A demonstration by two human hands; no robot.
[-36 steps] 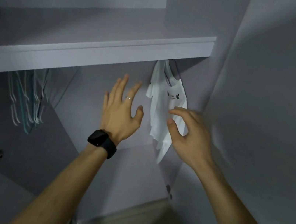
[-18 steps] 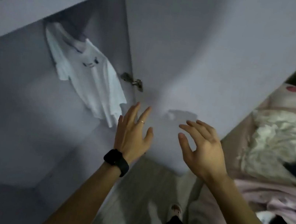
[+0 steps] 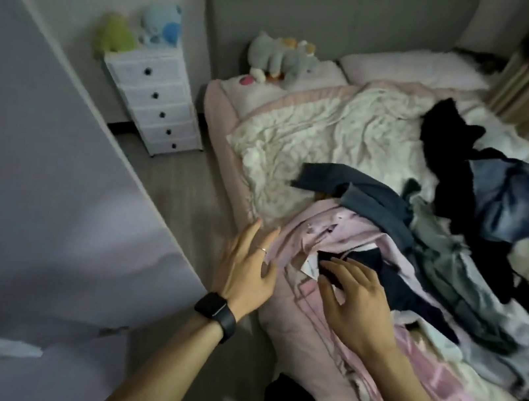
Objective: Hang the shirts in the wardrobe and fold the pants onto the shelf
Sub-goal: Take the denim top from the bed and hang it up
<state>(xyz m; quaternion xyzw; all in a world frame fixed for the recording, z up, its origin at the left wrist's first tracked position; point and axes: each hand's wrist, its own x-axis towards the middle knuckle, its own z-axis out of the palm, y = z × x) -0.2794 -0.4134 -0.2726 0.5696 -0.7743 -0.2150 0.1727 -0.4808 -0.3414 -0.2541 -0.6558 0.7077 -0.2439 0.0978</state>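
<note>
A heap of clothes (image 3: pixel 437 262) lies on the bed: a pale pink garment (image 3: pixel 337 236) at its near edge, a dark navy piece (image 3: pixel 380 270) on it, blue-grey pants (image 3: pixel 371 196) and jeans (image 3: pixel 513 198) further right. My left hand (image 3: pixel 247 267), with a ring and a black watch, hovers with fingers spread at the edge of the pink garment. My right hand (image 3: pixel 355 294) reaches over the pink garment with fingers loosely bent, fingertips at a white tag and the navy piece. Neither hand holds anything.
The lilac wardrobe door (image 3: pixel 37 185) fills the left side. A white drawer unit (image 3: pixel 154 99) with soft toys on top stands by the wall. The bed (image 3: pixel 230 146) carries a cream quilt, pillows and plush toys. A strip of wooden floor runs between door and bed.
My view has swung right from the wardrobe with the hung white shirt to the bed. Both empty hands now reach down over the clothes heap.
</note>
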